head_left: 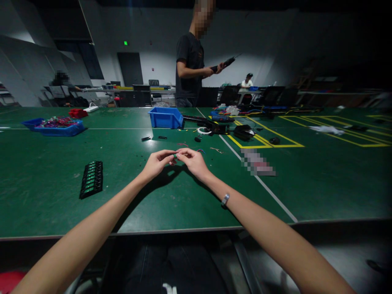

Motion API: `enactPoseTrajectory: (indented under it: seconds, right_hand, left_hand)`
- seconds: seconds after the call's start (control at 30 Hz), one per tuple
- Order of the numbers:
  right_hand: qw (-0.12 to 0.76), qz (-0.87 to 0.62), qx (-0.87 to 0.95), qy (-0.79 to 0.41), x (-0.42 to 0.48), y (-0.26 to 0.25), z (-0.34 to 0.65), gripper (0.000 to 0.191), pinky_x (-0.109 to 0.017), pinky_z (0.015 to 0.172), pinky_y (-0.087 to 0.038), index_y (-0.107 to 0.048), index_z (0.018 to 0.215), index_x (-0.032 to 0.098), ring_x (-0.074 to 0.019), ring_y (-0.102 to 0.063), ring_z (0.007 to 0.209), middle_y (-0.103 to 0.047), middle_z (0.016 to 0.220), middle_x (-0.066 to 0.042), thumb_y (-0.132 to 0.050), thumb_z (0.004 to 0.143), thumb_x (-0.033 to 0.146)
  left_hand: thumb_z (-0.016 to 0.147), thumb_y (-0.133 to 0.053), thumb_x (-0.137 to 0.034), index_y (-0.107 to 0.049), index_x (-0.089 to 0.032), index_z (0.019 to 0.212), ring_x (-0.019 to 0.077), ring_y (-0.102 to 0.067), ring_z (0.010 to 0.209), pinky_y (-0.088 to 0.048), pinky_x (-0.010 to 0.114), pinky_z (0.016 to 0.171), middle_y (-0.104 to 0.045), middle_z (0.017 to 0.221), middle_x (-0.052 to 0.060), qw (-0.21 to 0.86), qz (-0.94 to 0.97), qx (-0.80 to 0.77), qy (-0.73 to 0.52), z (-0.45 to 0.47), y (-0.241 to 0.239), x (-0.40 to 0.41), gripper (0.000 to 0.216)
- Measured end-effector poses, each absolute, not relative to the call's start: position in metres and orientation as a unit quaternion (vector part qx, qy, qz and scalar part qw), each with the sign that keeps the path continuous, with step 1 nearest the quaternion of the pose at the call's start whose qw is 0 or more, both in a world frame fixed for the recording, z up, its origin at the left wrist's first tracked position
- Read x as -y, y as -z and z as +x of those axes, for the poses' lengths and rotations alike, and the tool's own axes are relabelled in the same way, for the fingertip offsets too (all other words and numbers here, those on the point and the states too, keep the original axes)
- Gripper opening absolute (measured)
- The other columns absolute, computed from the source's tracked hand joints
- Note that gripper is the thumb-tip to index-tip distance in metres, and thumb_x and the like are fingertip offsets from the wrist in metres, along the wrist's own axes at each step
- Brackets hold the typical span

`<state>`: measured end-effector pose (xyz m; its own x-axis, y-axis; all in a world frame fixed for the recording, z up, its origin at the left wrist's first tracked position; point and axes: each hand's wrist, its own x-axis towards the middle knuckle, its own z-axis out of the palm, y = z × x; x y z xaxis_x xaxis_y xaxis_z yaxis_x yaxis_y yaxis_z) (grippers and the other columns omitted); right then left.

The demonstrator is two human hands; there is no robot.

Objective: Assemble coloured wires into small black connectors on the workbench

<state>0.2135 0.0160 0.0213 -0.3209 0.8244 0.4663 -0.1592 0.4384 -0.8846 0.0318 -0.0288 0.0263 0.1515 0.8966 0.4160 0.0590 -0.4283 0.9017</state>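
Note:
My left hand (pixel 159 162) and my right hand (pixel 193 162) meet over the middle of the green table (pixel 122 216), fingertips pinched together. Between them shows a bit of a small green piece (pixel 175 156), mostly covered by the fingers; its kind cannot be made out. Just beyond the hands lie red wires (pixel 183 144) and thin loose wires (pixel 217 150). To the left, a black rack (pixel 100 176) holds several small green boards (pixel 90 179) in a row.
Farther back stand a blue bin (pixel 165 118), a blue tray (pixel 61 130) heaped with coloured wires, and a red object (pixel 77 113). Dark tool-like parts (pixel 219 128) lie right of the bin. Across the table a person (pixel 190 61) stands holding a long black object (pixel 225 64).

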Motion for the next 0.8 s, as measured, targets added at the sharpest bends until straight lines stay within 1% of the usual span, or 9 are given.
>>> enactPoseTrajectory:
  seconds: [0.1,0.3,0.47,0.7,0.8]
  right_hand:
    - [0.528,-0.246,0.666,-0.467,-0.0163,-0.0211,0.2134,0.022,-0.036,0.089,-0.053,-0.071,0.079,0.019,-0.0201,-0.067,0.090,-0.072,0.103,-0.007,-0.076,0.078,0.040]
    - [0.526,-0.238,0.658,-0.483,-0.0130,-0.0250,0.2130,0.026,-0.036,0.087,-0.053,-0.070,0.089,0.019,-0.0194,-0.067,0.086,-0.071,0.091,-0.005,-0.079,0.075,0.039]
    - [0.523,-0.251,0.657,-0.481,-0.0120,-0.0266,0.2132,0.028,-0.036,0.087,-0.053,-0.070,0.090,0.019,-0.0197,-0.067,0.086,-0.071,0.089,-0.005,-0.078,0.075,0.041]
    - [0.514,-0.261,0.658,-0.484,-0.0175,-0.0218,0.2142,0.027,-0.035,0.084,-0.053,-0.071,0.090,0.019,-0.0200,-0.067,0.086,-0.072,0.089,-0.005,-0.078,0.075,0.040]
    - [0.513,-0.262,0.661,-0.481,-0.0184,-0.0207,0.2145,0.026,-0.035,0.083,-0.053,-0.071,0.090,0.019,-0.0193,-0.067,0.084,-0.072,0.088,-0.005,-0.078,0.075,0.040]
  left_hand:
    - [0.086,-0.070,-0.040,-0.072,-0.010,0.114,0.0184,-0.069,0.079,-0.056,0.032,0.078,-0.075,0.093,0.011,0.399,0.642,-0.363,-0.545,0.0325,-0.0262,0.0287,0.041]
    - [0.086,-0.070,-0.040,-0.072,-0.010,0.113,0.0182,-0.069,0.079,-0.056,0.033,0.080,-0.075,0.093,0.011,0.395,0.641,-0.366,-0.547,0.0328,-0.0274,0.0304,0.041]
    - [0.087,-0.069,-0.040,-0.072,-0.009,0.114,0.0182,-0.069,0.079,-0.055,0.032,0.079,-0.075,0.092,0.011,0.392,0.645,-0.368,-0.543,0.0320,-0.0264,0.0302,0.041]
    - [0.082,-0.074,-0.040,-0.071,-0.009,0.117,0.0189,-0.070,0.080,-0.056,0.036,0.084,-0.075,0.093,0.010,0.463,0.601,-0.366,-0.539,0.0319,-0.0236,0.0291,0.046]
    - [0.081,-0.076,-0.039,-0.071,-0.009,0.117,0.0182,-0.070,0.079,-0.056,0.036,0.084,-0.075,0.092,0.010,0.476,0.593,-0.370,-0.534,0.0324,-0.0240,0.0295,0.047]
